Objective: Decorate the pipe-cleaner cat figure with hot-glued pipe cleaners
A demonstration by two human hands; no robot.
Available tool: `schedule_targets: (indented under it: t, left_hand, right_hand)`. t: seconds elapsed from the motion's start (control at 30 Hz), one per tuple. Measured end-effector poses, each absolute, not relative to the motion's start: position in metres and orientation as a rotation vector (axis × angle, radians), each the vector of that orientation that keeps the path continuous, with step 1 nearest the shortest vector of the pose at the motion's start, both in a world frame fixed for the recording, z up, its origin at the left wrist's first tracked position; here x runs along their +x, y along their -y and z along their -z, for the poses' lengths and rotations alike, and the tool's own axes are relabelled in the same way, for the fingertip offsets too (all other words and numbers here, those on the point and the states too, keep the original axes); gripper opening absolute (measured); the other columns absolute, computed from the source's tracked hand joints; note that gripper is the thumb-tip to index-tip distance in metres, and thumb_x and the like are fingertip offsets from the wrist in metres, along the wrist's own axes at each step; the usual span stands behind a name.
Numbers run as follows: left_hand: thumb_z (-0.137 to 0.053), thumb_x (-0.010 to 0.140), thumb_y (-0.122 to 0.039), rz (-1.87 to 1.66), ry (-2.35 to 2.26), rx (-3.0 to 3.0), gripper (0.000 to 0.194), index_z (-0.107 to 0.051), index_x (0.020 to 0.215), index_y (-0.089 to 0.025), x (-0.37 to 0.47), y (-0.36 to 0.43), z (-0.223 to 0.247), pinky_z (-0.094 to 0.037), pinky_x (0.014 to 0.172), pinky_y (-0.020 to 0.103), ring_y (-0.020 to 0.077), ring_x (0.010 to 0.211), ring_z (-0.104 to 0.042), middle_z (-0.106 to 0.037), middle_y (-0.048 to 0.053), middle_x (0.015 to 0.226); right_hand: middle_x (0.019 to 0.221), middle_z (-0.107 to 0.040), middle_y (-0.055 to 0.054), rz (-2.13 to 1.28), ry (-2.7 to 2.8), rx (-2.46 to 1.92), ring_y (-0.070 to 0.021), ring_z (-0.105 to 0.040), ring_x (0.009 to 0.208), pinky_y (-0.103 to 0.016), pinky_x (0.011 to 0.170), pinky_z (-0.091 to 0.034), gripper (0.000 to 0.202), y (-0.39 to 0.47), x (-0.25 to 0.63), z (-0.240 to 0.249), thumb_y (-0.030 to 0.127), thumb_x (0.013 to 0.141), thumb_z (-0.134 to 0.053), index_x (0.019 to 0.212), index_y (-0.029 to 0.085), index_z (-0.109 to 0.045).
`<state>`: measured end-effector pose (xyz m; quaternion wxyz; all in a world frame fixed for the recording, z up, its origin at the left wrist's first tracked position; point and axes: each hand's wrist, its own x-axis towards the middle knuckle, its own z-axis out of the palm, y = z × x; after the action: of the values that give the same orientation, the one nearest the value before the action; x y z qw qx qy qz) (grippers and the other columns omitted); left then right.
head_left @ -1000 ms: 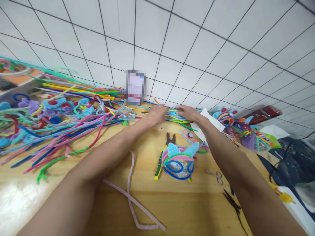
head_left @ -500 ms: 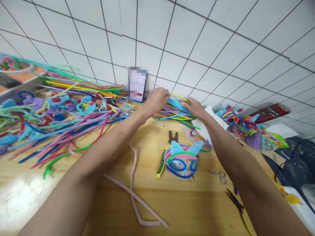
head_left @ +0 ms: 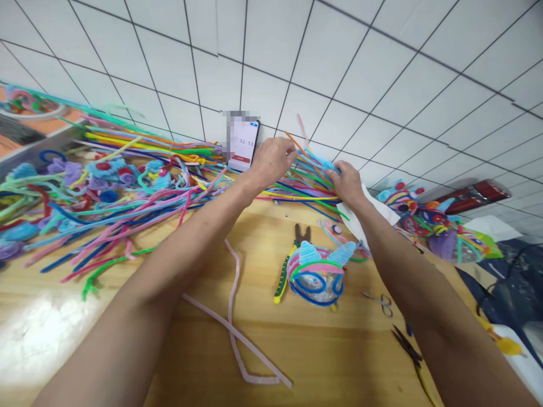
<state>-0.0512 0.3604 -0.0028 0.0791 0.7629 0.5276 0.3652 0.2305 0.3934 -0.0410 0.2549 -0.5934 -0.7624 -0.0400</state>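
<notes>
My left hand (head_left: 275,159) is at the back of the table by the wall, its fingers curled at the left end of a bunch of coloured pipe cleaners (head_left: 311,195); what its fingertips hold is hidden. My right hand (head_left: 347,182) is closed around some blue and orange stems (head_left: 319,167) lifted at the right of that bunch. A pale pink stem (head_left: 302,127) sticks up between the hands. Nearer me stands a small figure (head_left: 316,280) with light blue ears and blue rings, beside green-handled pliers (head_left: 281,277).
A phone (head_left: 244,141) leans on the tiled wall (head_left: 271,62). Tangled pipe cleaners (head_left: 110,220) cover the left side. Two pale pink strips (head_left: 235,333) cross in front. Scissors (head_left: 384,302), black-jawed pliers (head_left: 409,347) and finished-looking figures (head_left: 424,212) are at the right.
Orange and blue stems now rise between my hands, where a yellow one was by my right hand. The pale pink stem stands further right. The view has shifted slightly.
</notes>
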Motion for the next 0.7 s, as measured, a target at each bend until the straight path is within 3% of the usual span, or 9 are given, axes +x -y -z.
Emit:
schedule_targets:
  t: [0.17, 0.4, 0.57, 0.7]
  left_hand:
    - [-0.059, 0.1, -0.026, -1.16, -1.552, 2.27, 0.028, -0.086, 0.103, -0.019, -0.055, -0.363, 0.001, -0.056, 0.094, 0.038, 0.0264, 0.098, -0.075, -0.085, 0.009, 0.1]
    - [-0.058, 0.101, -0.025, -1.209, -1.469, 2.239, 0.026, -0.083, 0.1, -0.019, -0.055, -0.364, -0.002, -0.053, 0.097, 0.039, 0.0252, 0.097, -0.071, -0.081, 0.008, 0.096]
    - [-0.058, 0.103, -0.023, -1.295, -1.404, 2.253, 0.025, -0.082, 0.105, -0.017, -0.054, -0.361, -0.007, -0.051, 0.096, 0.035, 0.0227, 0.1, -0.071, -0.082, 0.007, 0.104]
    - [-0.053, 0.106, -0.02, -1.231, -1.414, 2.326, 0.028, -0.081, 0.107, -0.017, -0.043, -0.353, -0.009, -0.052, 0.096, 0.033, 0.0228, 0.106, -0.073, -0.082, 0.009, 0.113]
  right_hand:
    - [0.106, -0.074, -0.012, 0.145, 2.024, -1.587, -0.0317, -0.063, 0.103, -0.046, 0.097, -0.052, 0.016, -0.391, 0.23, 0.035, 0.039, 0.095, -0.055, 0.095, 0.026, -0.063]
    - [0.114, -0.076, -0.015, 0.088, 2.067, -1.645, -0.0318, -0.066, 0.105, -0.047, 0.101, -0.054, 0.022, -0.383, 0.222, 0.031, 0.037, 0.092, -0.061, 0.105, 0.023, -0.072]
    - [0.12, -0.077, -0.015, 0.056, 2.04, -1.566, -0.0303, -0.071, 0.105, -0.049, 0.102, -0.057, 0.029, -0.359, 0.222, 0.016, 0.038, 0.089, -0.067, 0.112, 0.021, -0.074]
    - [0.113, -0.079, -0.012, 0.096, 1.922, -1.503, -0.0309, -0.075, 0.102, -0.051, 0.097, -0.061, 0.027, -0.307, 0.23, -0.01, 0.042, 0.09, -0.066, 0.108, 0.025, -0.075]
